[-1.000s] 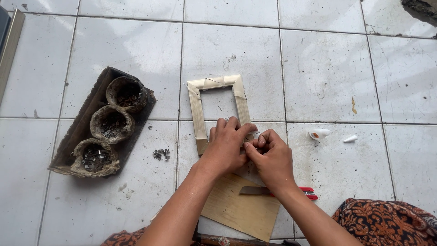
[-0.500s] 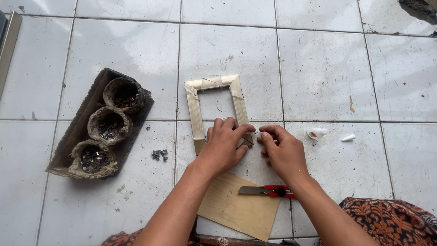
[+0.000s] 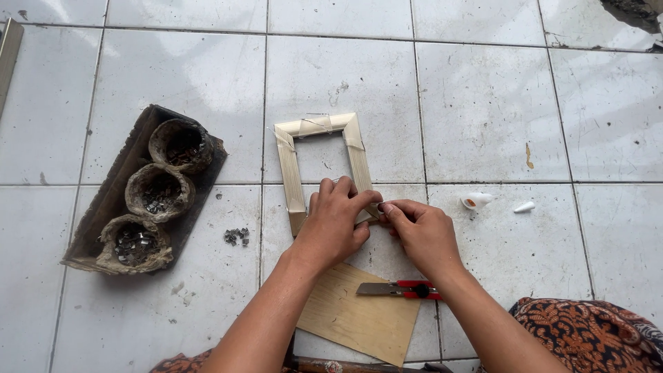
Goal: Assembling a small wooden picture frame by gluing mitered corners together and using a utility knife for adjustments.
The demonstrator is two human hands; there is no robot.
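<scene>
A small pale gold picture frame (image 3: pixel 293 166) lies on the white tiled floor, its corners bound with clear tape. My left hand (image 3: pixel 333 222) rests over its near end, fingers curled on the lower right corner. My right hand (image 3: pixel 423 233) meets it from the right, thumb and forefinger pinched at that same corner. What the fingertips pinch is hidden. A thin plywood sheet (image 3: pixel 359 319) lies under my forearms, with a red utility knife (image 3: pixel 400 289) on it.
At the left, a dark board (image 3: pixel 103 217) carries three rough bowls (image 3: pixel 160 192) of small metal pieces. A few loose metal pieces (image 3: pixel 237 236) lie beside it. A small white tube (image 3: pixel 476 200) and its cap (image 3: pixel 524 206) lie right of the frame. Patterned cloth (image 3: pixel 594 335) shows at the lower right.
My hands drew slightly apart half a second ago, then came back together at the frame's lower right corner. The knife, earlier half covered by my right arm, now shows fully.
</scene>
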